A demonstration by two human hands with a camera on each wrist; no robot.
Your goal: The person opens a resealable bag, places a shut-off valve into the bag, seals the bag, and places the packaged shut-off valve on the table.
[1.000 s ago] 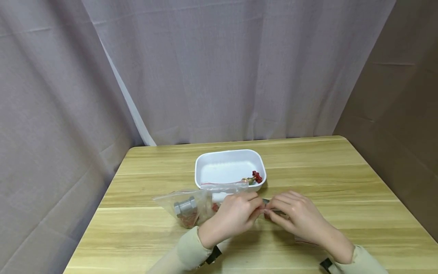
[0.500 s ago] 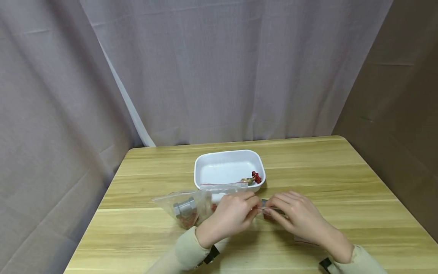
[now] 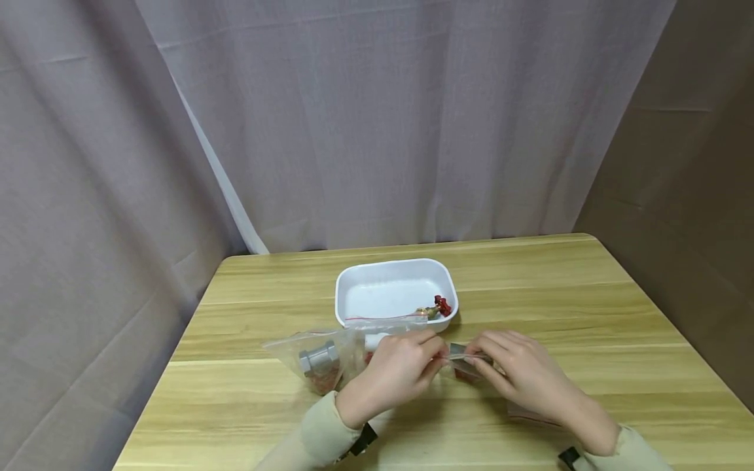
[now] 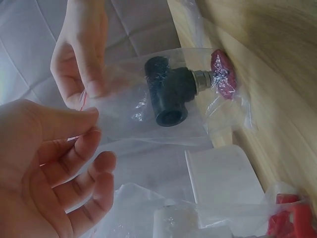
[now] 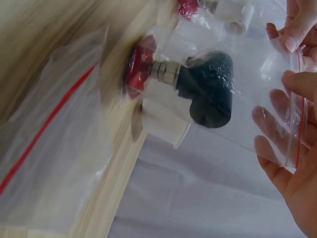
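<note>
Fingers (image 4: 72, 119) of the left hand (image 3: 403, 366) and right hand (image 3: 521, 369) pinch a clear zip bag (image 5: 257, 64) by its red-striped mouth, and inside sits a dark tee valve (image 4: 171, 91), red handle (image 4: 223, 74) low near the wooden surface (image 3: 559, 294)! Over left, a bagged grey fitting (image 3: 319, 357); beyond, a white tray (image 3: 383, 291) carries a red-handled brass valve (image 3: 429, 312).

From above, the head camera faces the tabletop's far edge (image 3: 518, 241) — wrist cameras, close, seemingly sideways, share one bag (image 4: 133, 106).
</note>
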